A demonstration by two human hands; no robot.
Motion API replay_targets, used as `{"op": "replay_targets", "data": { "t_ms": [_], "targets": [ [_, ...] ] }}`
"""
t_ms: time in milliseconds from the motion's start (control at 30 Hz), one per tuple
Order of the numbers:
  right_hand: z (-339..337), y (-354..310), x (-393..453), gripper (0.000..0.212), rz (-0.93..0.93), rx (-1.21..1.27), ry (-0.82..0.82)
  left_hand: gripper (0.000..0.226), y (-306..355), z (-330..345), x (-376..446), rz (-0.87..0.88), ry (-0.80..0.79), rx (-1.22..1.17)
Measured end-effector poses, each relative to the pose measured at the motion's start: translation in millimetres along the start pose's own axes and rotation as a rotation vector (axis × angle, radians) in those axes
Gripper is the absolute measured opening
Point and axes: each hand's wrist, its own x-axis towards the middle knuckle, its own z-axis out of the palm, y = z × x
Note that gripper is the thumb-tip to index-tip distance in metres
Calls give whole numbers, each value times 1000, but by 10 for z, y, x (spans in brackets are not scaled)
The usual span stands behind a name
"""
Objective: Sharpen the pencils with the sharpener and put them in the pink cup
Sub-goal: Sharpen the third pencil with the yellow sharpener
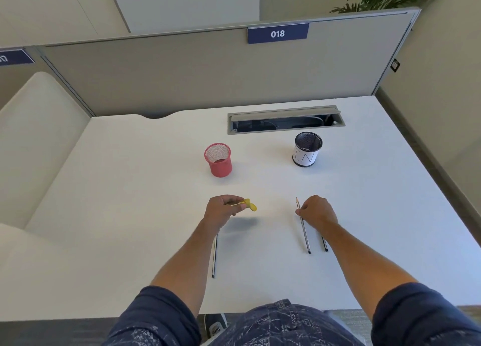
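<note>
While hands grip, three pencils [303, 228], one sharpener [250, 205], two cups [219, 160].

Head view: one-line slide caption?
Left hand holds small yellow sharpener, right hand grips thin striped pencil on white desk; pink mesh cup empty.

White table [156, 189] bears pink cup [219, 161], black-and-white cup [306, 150], three pencils [214, 257].

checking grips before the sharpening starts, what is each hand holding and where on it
The left hand pinches the yellow sharpener at its left end. The right hand grips a pencil on its upper part, below the tip.
</note>
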Motion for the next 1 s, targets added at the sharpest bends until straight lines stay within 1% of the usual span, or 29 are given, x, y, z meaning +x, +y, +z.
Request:
{"op": "replay_targets", "data": {
  "t_ms": [100, 233, 367, 567, 700, 767, 833, 1000],
  "targets": [
    [38, -14, -32, 13, 25, -68, 18, 27, -14, 9, -29, -6, 0, 6],
    [83, -22, -40, 13, 38, -84, 23, 25, 13, -10, -55, -4, 10, 6],
    [87, -47, -57, 10, 12, -132, 34, 25, 25, -21, -52, 4, 10, 5],
    [80, -40, -52, 15, -2, -181, 42, 25, 48, -25, -51, 7, 19, -4],
    [113, -95, -84, 20, -51, -298, 97, 24, 70, -46, -32, 10, 25, -16],
    [149, -201, -105, 22, -149, -344, 115, 23, 91, -68, -23, 20, 31, -17],
    [222, -348, -122, 22, -313, -380, 66, 20, 116, -92, -11, 28, 39, -17],
    [570, -650, -287, 22, -881, -537, -154, 19, 132, -158, 31, 41, 76, -21]
  ]
}}
